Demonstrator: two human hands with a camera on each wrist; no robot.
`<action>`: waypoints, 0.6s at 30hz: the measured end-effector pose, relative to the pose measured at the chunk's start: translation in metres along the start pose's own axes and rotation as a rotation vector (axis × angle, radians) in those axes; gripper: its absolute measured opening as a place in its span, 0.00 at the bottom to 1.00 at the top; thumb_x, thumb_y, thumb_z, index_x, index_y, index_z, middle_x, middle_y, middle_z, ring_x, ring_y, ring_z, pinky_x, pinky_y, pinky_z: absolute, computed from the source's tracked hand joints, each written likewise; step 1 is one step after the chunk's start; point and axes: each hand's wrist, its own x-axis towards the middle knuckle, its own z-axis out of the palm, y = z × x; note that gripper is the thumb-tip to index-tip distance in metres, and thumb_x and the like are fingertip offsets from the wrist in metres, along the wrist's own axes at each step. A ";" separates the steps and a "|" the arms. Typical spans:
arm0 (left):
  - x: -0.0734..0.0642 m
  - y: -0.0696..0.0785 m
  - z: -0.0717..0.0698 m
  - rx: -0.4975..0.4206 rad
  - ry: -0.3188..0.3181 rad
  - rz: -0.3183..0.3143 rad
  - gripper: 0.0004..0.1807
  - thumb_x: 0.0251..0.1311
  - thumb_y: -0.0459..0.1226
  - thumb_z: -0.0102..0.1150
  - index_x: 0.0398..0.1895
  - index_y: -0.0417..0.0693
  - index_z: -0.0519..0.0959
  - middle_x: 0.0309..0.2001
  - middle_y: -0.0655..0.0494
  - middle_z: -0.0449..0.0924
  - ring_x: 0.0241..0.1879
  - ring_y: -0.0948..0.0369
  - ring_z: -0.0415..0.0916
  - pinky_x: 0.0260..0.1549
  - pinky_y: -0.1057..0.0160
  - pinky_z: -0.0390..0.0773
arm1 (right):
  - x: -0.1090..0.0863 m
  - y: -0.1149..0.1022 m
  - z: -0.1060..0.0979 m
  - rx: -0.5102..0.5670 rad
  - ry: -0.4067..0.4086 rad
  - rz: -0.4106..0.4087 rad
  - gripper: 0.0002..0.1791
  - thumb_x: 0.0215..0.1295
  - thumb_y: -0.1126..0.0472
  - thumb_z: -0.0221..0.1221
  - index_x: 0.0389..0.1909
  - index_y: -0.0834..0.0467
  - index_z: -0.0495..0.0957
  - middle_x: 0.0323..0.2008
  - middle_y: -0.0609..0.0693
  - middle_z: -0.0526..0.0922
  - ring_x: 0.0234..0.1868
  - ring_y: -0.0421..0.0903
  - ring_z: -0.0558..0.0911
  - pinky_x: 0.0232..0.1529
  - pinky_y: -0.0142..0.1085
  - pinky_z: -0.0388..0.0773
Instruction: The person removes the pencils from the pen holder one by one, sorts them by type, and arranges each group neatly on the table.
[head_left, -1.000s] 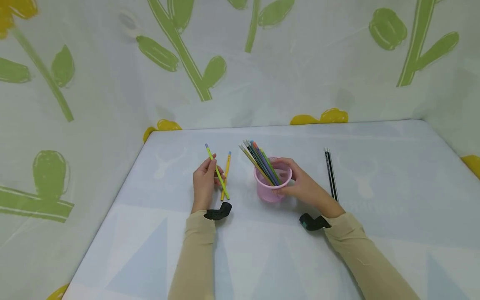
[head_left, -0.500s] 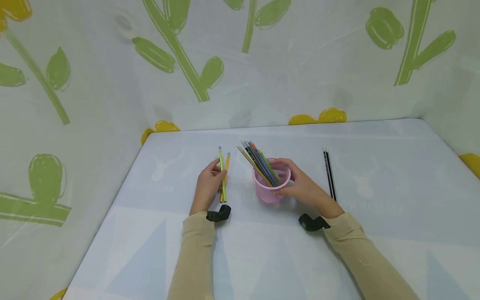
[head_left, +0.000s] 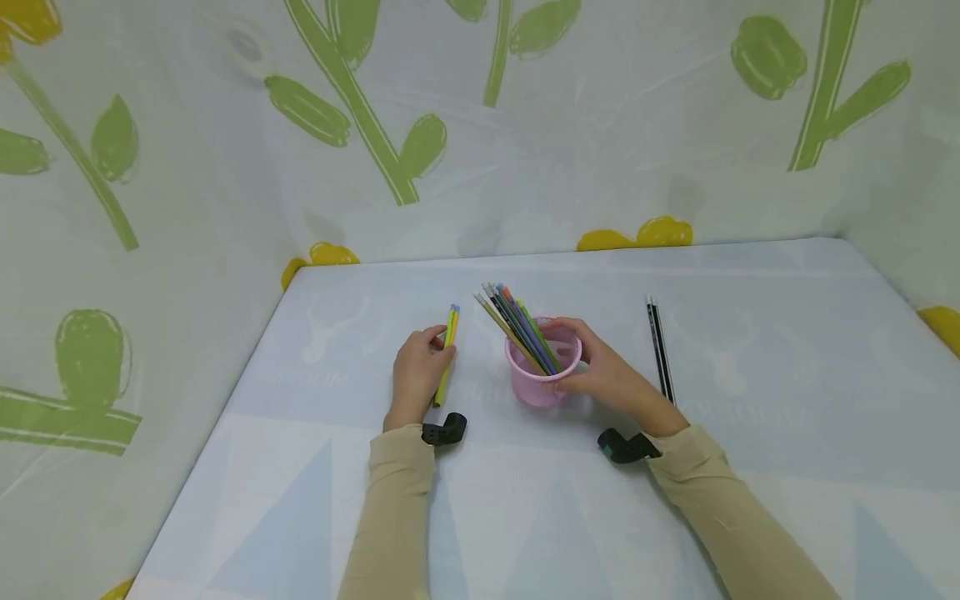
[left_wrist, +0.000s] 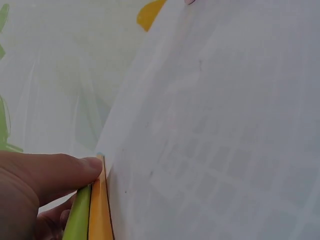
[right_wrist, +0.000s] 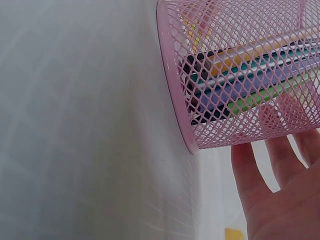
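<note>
My left hand (head_left: 422,368) pinches a yellow-green pencil (left_wrist: 77,217) and an orange-yellow pencil (left_wrist: 101,215) lying side by side, thumb across them. In the head view the two pencils (head_left: 442,388) slant up away from me, tops level. My right hand (head_left: 606,367) grips the far right side of a pink mesh pencil cup (head_left: 536,390). The cup stands upright on the table. Several coloured pencils (head_left: 519,325) lean left inside it. Through the mesh in the right wrist view, the lower ends of the pencils (right_wrist: 250,82) show near the base.
Two black pencils (head_left: 657,346) lie on the table to the right, their near ends by the right forearm. The pale patterned tabletop (head_left: 517,517) meets white walls with green leaf prints (head_left: 307,110) at its back and sides. A small black device (head_left: 445,429) sits at each wrist.
My left hand has brought the yellow-green pencil right, against the orange-yellow one, and drawn it down until their tops line up. The right hand and cup stay nearly still.
</note>
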 end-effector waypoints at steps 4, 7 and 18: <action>-0.002 0.000 -0.001 0.013 0.016 -0.006 0.21 0.53 0.42 0.58 0.52 0.52 0.74 0.37 0.55 0.72 0.34 0.57 0.68 0.32 0.62 0.68 | -0.002 -0.006 0.001 -0.009 -0.001 -0.004 0.39 0.46 0.69 0.64 0.60 0.55 0.56 0.62 0.52 0.60 0.62 0.53 0.58 0.59 0.56 0.52; -0.002 -0.002 -0.001 -0.007 0.035 -0.007 0.20 0.53 0.42 0.59 0.52 0.53 0.74 0.38 0.54 0.72 0.35 0.56 0.68 0.34 0.61 0.68 | 0.001 0.002 0.000 -0.016 0.003 -0.005 0.39 0.47 0.66 0.65 0.60 0.52 0.57 0.61 0.49 0.60 0.61 0.52 0.59 0.58 0.56 0.52; -0.003 -0.009 -0.002 -0.343 0.094 0.017 0.14 0.57 0.48 0.53 0.47 0.62 0.76 0.36 0.59 0.72 0.31 0.60 0.66 0.29 0.66 0.67 | 0.005 0.025 -0.002 0.009 0.002 -0.041 0.41 0.45 0.68 0.65 0.60 0.47 0.57 0.61 0.46 0.59 0.61 0.53 0.59 0.57 0.57 0.53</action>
